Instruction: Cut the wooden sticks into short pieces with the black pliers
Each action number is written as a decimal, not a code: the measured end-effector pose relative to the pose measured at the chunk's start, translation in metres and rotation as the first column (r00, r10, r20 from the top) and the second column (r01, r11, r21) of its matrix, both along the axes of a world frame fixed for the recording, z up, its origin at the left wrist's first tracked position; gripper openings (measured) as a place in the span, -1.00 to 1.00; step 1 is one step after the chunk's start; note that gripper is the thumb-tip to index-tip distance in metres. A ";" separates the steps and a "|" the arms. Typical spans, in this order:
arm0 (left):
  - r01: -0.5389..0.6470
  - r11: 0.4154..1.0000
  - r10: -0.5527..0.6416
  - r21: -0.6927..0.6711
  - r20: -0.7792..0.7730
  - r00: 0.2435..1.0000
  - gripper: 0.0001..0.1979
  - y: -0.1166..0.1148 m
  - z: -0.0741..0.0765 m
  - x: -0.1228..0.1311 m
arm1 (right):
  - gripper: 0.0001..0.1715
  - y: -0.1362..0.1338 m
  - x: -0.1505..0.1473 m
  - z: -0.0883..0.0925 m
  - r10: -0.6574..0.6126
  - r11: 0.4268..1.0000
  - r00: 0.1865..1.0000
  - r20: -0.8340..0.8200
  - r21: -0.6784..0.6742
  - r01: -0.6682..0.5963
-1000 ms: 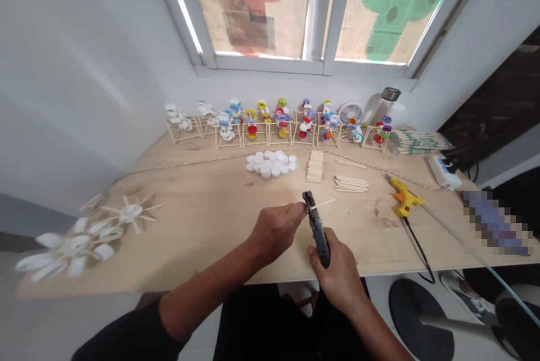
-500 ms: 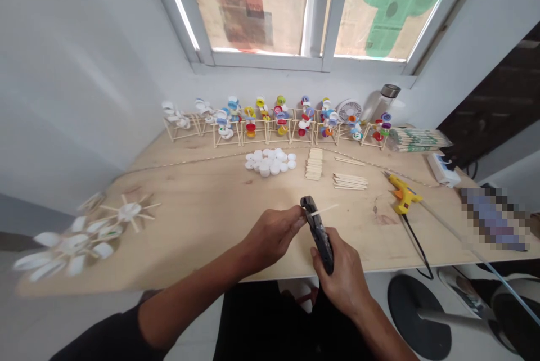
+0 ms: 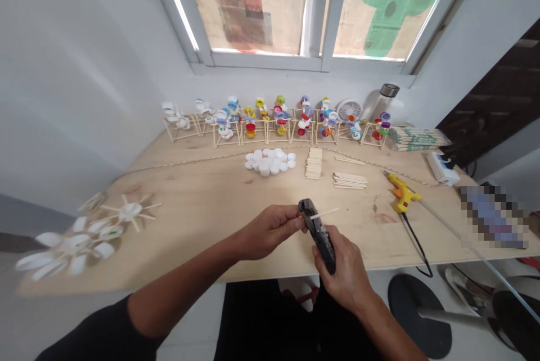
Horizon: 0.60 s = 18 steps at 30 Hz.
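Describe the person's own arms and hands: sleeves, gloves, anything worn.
Both the left hand and the right hand are bare: no gloves, and no ring, watch or band shows. A black sleeve covers the left arm only near the elbow; the rest is uncovered. The right forearm shows no sleeve within the picture.

One cutter (image 3: 317, 231), one held stick (image 3: 325, 213), one glue gun (image 3: 403, 195), one fan (image 3: 349, 109) (caps (image 3: 270, 162) too clustered to count).
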<state>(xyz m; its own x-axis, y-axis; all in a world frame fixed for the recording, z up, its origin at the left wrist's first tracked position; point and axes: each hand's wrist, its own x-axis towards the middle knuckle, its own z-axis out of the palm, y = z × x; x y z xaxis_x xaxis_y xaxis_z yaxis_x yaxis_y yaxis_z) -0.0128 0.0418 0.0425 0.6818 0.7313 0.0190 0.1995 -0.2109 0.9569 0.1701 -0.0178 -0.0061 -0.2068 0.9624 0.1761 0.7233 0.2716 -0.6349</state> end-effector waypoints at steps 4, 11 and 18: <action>0.061 0.988 -0.055 -0.143 0.041 0.998 -0.65 0.006 0.000 -0.001 | -0.72 0.000 0.000 0.000 0.003 1.000 1.000 0.006 0.010 -0.003; 0.164 0.953 -0.144 -0.253 0.097 0.985 -0.67 0.016 0.000 -0.004 | -0.73 0.003 -0.001 -0.002 -0.009 1.000 1.000 0.005 0.027 0.009; 0.185 0.959 -0.179 -0.216 0.046 0.983 -0.67 0.023 0.000 -0.005 | -0.81 0.006 -0.004 -0.007 -0.027 1.000 1.000 0.001 0.010 0.027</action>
<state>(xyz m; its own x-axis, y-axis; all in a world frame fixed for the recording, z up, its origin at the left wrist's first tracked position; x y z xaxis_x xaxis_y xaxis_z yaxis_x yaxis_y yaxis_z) -0.0181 0.0646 0.0422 0.8052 0.5831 -0.1078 0.1519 -0.0271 0.9880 0.1661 -0.0115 -0.0128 -0.1814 0.9657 0.1858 0.7313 0.2588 -0.6310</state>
